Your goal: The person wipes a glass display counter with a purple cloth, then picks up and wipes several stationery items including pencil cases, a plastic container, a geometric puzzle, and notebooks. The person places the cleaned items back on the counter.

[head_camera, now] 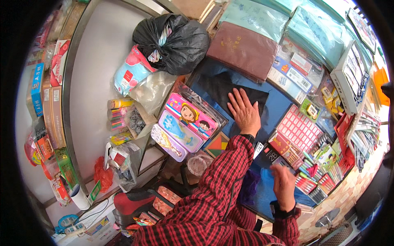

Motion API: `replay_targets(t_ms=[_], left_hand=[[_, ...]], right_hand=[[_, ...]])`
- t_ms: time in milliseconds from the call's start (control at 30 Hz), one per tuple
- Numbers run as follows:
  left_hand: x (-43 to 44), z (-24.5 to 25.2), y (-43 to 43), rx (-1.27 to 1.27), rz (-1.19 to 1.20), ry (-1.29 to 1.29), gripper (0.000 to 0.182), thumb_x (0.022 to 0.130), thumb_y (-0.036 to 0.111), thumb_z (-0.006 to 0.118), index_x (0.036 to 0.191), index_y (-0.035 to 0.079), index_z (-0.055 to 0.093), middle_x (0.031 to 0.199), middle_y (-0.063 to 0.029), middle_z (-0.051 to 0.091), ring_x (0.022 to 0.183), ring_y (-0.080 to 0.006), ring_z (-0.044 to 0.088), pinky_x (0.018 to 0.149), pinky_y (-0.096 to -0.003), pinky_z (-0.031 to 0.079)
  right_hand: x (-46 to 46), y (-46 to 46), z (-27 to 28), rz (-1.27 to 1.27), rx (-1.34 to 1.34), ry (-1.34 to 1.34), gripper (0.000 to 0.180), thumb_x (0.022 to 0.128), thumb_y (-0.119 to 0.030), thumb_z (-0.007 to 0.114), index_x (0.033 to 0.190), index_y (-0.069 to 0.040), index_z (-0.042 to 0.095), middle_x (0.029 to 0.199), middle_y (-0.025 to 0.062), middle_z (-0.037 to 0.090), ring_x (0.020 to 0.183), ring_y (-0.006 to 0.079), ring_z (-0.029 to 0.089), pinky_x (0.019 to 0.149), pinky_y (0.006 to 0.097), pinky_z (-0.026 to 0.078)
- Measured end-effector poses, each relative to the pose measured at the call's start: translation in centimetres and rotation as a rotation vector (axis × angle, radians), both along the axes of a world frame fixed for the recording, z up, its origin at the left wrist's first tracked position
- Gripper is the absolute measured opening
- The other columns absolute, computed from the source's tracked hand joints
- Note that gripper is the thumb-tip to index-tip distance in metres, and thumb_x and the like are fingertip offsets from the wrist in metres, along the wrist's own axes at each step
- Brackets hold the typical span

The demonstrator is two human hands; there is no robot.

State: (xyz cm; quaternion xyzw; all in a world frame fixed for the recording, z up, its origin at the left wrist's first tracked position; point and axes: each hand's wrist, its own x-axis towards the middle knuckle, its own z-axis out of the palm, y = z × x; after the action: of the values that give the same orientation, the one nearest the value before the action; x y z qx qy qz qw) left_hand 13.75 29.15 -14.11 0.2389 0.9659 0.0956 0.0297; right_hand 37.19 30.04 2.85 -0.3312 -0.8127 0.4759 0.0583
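My left hand (244, 113) lies palm down with its fingers spread on a black cloth (215, 87), on the glossy dark blue top of a counter (269, 120). My right hand (283, 186) is slightly blurred and raised over the counter's near right part, beside black pencil boxes (271, 156). Its fingers are bent, and whether anything is between them is hidden. Left of my left arm are a pink cartoon pencil case (192, 115), a pale blue one (180, 130) and a purple one (169, 143). A tangram puzzle (217, 144) sits partly behind my sleeve.
Brown notebooks (243, 49) and plastic-wrapped pale green packs (255, 18) stand along the far side. Pens (320, 181) and a display box (351, 77) crowd the right. At left are a knotted black plastic bag (181, 43), a blue-pink packet (132, 73) and a red-black seat (132, 203).
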Motion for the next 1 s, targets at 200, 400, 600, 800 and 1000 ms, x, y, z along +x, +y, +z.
replay_targets(t_ms=[200, 400, 600, 800, 1000], left_hand=[[-10.5, -3.3, 2.4, -0.053, 0.256, 0.172, 0.08, 0.106, 0.049, 0.049, 0.167, 0.003, 0.029, 0.176, -0.0211, 0.022, 0.162, -0.0459, 0.017, 0.127, -0.065, 0.018], [-15.3, -3.4, 0.8, -0.079, 0.349, 0.031, 0.081, 0.108, 0.056, 0.041, 0.169, 0.005, 0.024, 0.178, -0.0191, 0.018, 0.164, -0.045, 0.01, 0.122, -0.077, 0.013], [-1.9, -2.1, 1.4, -0.176, 0.394, -0.035, 0.085, 0.11, 0.055, 0.042, 0.168, -0.002, 0.018, 0.177, -0.0264, 0.012, 0.163, -0.0504, 0.007, 0.121, -0.0798, 0.013], [-1.4, -1.8, 4.1, -0.161, 0.429, -0.023, 0.08, 0.108, 0.047, 0.046, 0.17, 0.004, 0.02, 0.178, -0.0214, 0.014, 0.163, -0.0503, 0.008, 0.12, -0.081, 0.013], [-14.4, -3.2, 3.9, -0.134, 0.273, 0.084, 0.072, 0.105, 0.037, 0.046, 0.168, 0.007, 0.027, 0.177, -0.0173, 0.02, 0.161, -0.0512, 0.012, 0.114, -0.0859, 0.016]], right_hand=[[5.1, -0.5, 0.8, -0.066, -0.137, -0.036, 0.02, 0.091, 0.009, 0.068, 0.107, -0.003, 0.07, 0.084, 0.0135, 0.072, 0.073, 0.0298, 0.07, 0.065, 0.0369, 0.054], [10.1, -1.4, -0.6, -0.164, -0.25, -0.04, 0.017, 0.096, 0.006, 0.066, 0.111, -0.001, 0.069, 0.089, 0.0148, 0.075, 0.078, 0.0288, 0.074, 0.069, 0.036, 0.057], [14.1, -5.0, -4.5, -0.401, -0.301, -0.109, 0.012, 0.102, 0.002, 0.062, 0.112, -0.001, 0.068, 0.086, 0.0143, 0.073, 0.071, 0.0252, 0.072, 0.067, 0.0342, 0.057], [16.3, -8.1, -9.2, -0.428, -0.05, -0.218, 0.011, 0.1, 0.0, 0.062, 0.109, -0.004, 0.068, 0.09, 0.0132, 0.067, 0.082, 0.0324, 0.068, 0.074, 0.0416, 0.054], [16.5, -9.8, -14.1, -0.327, 0.252, -0.141, 0.011, 0.091, 0.0, 0.066, 0.101, -0.005, 0.065, 0.085, 0.0136, 0.063, 0.076, 0.0369, 0.062, 0.067, 0.0459, 0.051]])
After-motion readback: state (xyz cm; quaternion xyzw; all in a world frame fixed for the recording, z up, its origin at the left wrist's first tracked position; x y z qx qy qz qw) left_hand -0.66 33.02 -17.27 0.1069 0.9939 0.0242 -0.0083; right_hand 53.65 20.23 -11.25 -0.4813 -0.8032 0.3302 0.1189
